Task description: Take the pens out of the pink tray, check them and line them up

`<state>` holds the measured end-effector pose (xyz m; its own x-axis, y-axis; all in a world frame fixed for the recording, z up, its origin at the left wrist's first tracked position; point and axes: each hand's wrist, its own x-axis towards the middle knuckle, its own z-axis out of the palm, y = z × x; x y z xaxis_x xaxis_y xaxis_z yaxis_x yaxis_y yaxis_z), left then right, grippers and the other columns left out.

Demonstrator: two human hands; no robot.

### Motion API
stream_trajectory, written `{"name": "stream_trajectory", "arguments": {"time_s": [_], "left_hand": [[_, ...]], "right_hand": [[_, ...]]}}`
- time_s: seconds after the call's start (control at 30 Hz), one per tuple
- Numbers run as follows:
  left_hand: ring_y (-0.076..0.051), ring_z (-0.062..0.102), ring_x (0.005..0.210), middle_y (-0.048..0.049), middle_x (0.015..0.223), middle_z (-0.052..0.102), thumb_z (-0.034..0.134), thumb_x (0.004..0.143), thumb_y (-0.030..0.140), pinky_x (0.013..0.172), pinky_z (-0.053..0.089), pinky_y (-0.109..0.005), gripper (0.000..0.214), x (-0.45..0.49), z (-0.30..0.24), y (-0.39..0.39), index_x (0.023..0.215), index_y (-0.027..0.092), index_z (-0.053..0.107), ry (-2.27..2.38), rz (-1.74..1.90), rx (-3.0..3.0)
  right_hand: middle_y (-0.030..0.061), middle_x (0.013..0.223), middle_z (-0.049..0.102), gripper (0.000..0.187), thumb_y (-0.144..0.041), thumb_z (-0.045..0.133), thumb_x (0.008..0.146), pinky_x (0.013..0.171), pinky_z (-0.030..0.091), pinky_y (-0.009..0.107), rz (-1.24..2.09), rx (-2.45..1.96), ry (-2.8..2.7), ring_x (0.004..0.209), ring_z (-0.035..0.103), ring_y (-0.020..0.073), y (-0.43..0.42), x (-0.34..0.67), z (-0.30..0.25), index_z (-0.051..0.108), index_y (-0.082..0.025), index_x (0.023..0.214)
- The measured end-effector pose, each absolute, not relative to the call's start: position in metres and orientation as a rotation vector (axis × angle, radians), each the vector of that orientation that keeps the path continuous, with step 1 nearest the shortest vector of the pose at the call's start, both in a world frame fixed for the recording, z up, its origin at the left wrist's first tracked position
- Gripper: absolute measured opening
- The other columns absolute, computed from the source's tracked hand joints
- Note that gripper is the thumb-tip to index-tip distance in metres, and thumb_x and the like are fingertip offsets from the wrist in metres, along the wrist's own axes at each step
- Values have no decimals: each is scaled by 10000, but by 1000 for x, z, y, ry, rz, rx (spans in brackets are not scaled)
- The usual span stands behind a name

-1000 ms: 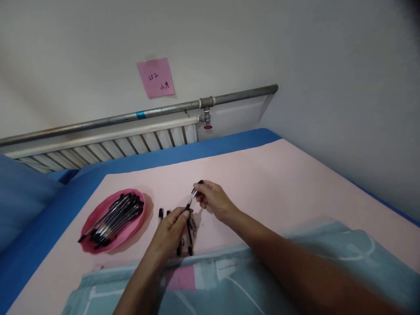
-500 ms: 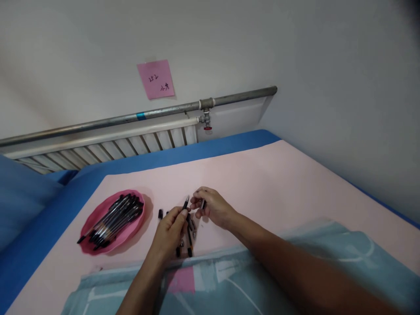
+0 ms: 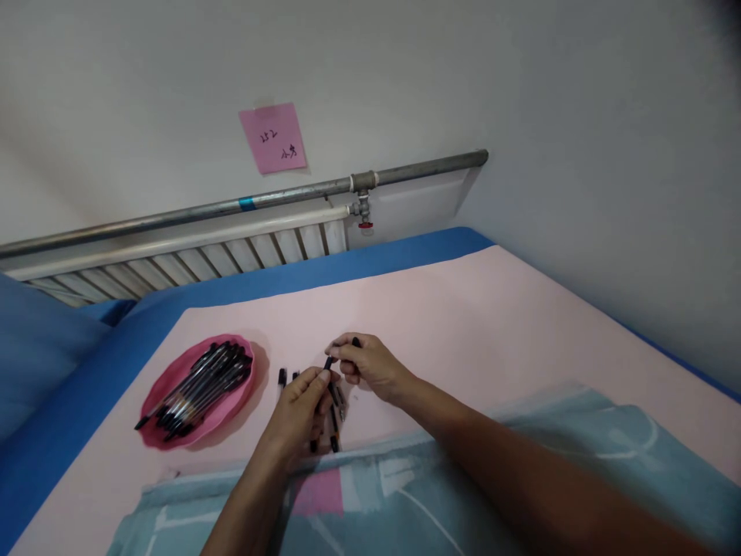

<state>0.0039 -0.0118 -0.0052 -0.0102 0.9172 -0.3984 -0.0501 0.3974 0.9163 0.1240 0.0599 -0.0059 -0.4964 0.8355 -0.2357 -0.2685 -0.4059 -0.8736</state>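
My left hand (image 3: 301,413) is closed around a black pen (image 3: 328,364), its tip pointing up and to the right. My right hand (image 3: 367,364) pinches the upper end of that same pen with fingers curled; a small black piece shows at its fingertips. Both hands meet above several loose black pens and pen parts (image 3: 333,432) lying on the pink sheet (image 3: 492,324). Two short black caps (image 3: 282,378) lie just left of my left hand.
A pink plate (image 3: 167,386) heaped with several black pens sits to the left. A light blue patterned cloth (image 3: 405,494) covers the near edge. Blue bedding (image 3: 69,371) borders the sheet; a radiator (image 3: 202,259), pipe and pink sticky note (image 3: 273,137) are on the wall behind.
My right hand came down and toward my left hand, from pulling a piece away from the pen to holding the pen's end again. The left hand stayed nearly still.
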Motion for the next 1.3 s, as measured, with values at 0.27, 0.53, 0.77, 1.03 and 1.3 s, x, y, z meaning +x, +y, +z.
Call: {"name": "stream_trajectory", "arguments": {"time_s": [0.27, 0.53, 0.77, 1.03, 1.3], "left_hand": [[-10, 181, 318, 90, 492, 352, 502, 734, 485, 306, 97, -141, 314, 4, -6, -11, 835, 187, 497, 1340, 960, 844], [-9, 188, 313, 96, 484, 341, 510, 725, 494, 311, 105, -140, 318, 4, -4, -12, 781, 183, 472, 1356, 962, 869], [-13, 192, 319, 97, 476, 337, 503, 728, 492, 312, 110, -139, 311, 3, -4, -12, 781, 186, 479, 1377, 953, 889], [-15, 214, 312, 90, 487, 378, 499, 719, 504, 300, 132, -141, 337, 5, -7, -13, 809, 179, 500, 1419, 925, 943], [-14, 213, 307, 88, 486, 387, 506, 719, 499, 301, 119, -142, 329, 4, -7, -11, 799, 181, 486, 1405, 952, 914]], "right_hand": [[-92, 466, 387, 230, -248, 670, 583, 363, 182, 182, 1984, -910, -1054, 372, 298, 19, 58, 124, -4, 472, -165, 665], [-103, 439, 358, 244, -264, 669, 587, 355, 159, 180, 1972, -944, -1052, 353, 279, 20, 57, 123, -4, 454, -176, 661], [-107, 447, 353, 257, -277, 667, 594, 349, 162, 175, 1994, -928, -1031, 351, 278, 21, 57, 123, -4, 451, -181, 694], [-27, 613, 530, 158, -229, 595, 629, 340, 160, 167, 1843, -969, -957, 365, 303, 8, 72, 130, -7, 468, -159, 692], [-63, 520, 464, 166, -193, 604, 595, 328, 168, 162, 1863, -971, -1016, 348, 298, 13, 70, 132, -4, 458, -169, 671]]}}
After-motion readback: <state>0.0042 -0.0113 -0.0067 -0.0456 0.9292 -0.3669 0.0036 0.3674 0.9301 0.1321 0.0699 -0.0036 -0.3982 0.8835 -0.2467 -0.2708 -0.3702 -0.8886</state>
